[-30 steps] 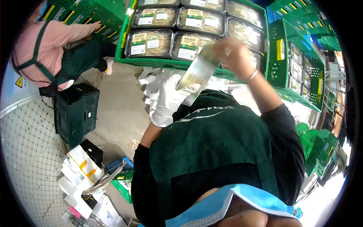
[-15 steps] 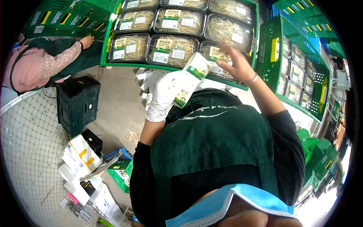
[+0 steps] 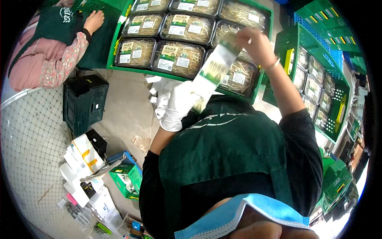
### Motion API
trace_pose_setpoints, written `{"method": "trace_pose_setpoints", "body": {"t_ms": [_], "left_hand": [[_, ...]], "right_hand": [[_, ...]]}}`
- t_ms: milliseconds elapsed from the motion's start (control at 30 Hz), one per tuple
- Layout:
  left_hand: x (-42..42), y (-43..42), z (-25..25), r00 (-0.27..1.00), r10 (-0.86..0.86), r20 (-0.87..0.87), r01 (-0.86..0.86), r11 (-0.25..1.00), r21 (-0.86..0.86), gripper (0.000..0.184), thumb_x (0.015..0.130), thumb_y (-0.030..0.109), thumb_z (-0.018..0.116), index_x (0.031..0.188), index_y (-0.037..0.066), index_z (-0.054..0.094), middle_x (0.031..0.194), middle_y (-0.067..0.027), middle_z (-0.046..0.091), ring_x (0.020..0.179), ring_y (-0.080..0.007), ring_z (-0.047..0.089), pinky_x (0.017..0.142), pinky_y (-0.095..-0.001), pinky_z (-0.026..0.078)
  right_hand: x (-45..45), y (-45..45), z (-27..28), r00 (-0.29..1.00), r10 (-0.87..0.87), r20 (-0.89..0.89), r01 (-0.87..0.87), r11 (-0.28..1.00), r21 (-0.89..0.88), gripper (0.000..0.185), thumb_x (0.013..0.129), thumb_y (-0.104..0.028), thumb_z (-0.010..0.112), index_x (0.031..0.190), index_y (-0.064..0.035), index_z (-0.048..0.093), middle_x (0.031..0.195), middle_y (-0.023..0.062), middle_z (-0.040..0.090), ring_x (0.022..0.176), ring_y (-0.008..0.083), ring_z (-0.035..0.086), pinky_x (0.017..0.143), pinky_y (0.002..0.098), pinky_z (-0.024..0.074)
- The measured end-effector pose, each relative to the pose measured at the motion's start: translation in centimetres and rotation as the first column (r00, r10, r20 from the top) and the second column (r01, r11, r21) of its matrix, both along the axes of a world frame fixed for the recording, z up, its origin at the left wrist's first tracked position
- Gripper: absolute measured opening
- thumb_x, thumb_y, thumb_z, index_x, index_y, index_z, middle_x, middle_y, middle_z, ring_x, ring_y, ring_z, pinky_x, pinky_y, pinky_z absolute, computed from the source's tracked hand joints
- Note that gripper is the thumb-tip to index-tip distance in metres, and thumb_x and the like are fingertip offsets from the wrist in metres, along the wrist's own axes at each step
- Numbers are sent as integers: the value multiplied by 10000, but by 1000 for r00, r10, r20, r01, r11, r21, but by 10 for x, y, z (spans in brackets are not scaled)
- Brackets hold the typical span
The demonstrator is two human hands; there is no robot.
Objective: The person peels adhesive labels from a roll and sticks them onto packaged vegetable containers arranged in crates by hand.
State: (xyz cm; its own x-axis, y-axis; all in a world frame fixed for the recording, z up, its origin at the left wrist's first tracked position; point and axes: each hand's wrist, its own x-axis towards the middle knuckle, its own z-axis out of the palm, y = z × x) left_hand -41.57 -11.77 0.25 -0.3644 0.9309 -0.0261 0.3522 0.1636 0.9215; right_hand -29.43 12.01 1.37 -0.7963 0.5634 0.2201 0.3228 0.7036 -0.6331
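Stretching right now between two hands: a printed label strip [image 3: 215, 71], held over the near edge of a green crate [image 3: 159, 73].

Its near end is grasped by the gloved left hand [image 3: 177, 104], and its far end is pinched by the bare right hand [image 3: 258, 46]. In the crate, black trays [image 3: 179, 59] of pale sprouts are packed in rows, clear-topped; green-and-white labels are seen on several, while on the far-right one only a white label is visible. And over to the right, a second green crate [image 3: 278, 65] is filled with more trays. On the left, the pale floor [image 3: 119, 105] is occupied by a dark crate [image 3: 85, 101] and, nearer, stacked white boxes [image 3: 77, 169]; at far left, a co-worker's floral sleeve [image 3: 73, 59] is seen.
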Motion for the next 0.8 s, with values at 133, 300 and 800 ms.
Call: {"method": "trace_pose_setpoints", "body": {"t_ms": [133, 300, 800], "left_hand": [[-21, -15, -17, 882, 273, 385, -209, 957, -200, 102, 682, -15, 536, 769, -35, 586, 712, -66, 595, 635, -108, 554, 575, -227, 445], [-24, -11, -9, 798, 170, 579, -123, 985, -119, 236, 715, -12, 536, 947, -50, 521, 821, -71, 592, 734, -109, 556, 662, -231, 448], [-13, 24, -13, 999, 22, 38, -22, 1000, 4, 239, 670, 198, 681, 755, 14, 553, 638, -74, 564, 576, -120, 530, 543, -260, 427]], "right_hand": [[-21, 36, -78, 970, -89, 227, -22, 895, 445, 298, 712, -215, 581, 931, -58, 453, 900, 113, 540, 877, 273, 494, 754, 366, 385], [-13, 10, -77, 917, -320, 237, 131, 805, 578, 577, 742, -379, 540, 1231, -156, 329, 1131, 135, 436, 1001, 276, 439, 809, 350, 369], [-7, -51, -1, 988, 143, -63, -150, 980, -131, 121, 686, -123, 626, 800, -84, 617, 708, 90, 606, 586, 207, 589, 569, 291, 484]]}}
